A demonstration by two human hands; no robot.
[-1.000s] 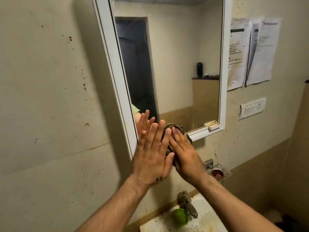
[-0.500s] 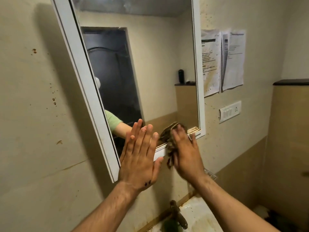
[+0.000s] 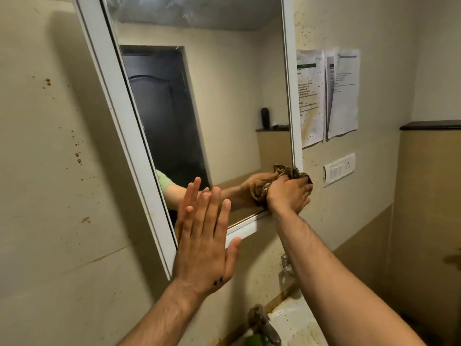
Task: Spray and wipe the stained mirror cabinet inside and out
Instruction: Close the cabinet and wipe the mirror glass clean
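— Clenched round what, the right hand (image 3: 289, 193)?
— Round a crumpled brown cloth (image 3: 290, 172). Its fingers curled over the cloth and pushed it onto the lower right corner of the mirror cabinet (image 3: 199, 108), where glass met white frame.
— And the left hand (image 3: 202, 245)?
— Flat and spread, fingers straight, palm against the mirror's bottom left corner. It held nothing.
— What of the surface and the room?
— The glass looked hazy and smeared near the top, and it reflected a dark doorway and the arms. The beige wall (image 3: 50, 171) to the left carried brown spatter.
— Anything else around?
— Two spotted papers (image 3: 326, 96) hung right of the cabinet, with a switch plate (image 3: 339, 168) below them. A tap (image 3: 264, 325) and a stained basin (image 3: 299, 320) sat underneath, and something green (image 3: 254, 342) lay beside the tap.
— Anything in the way?
— The right forearm crossed the wall below the cabinet and hid part of a metal fitting (image 3: 285, 264).
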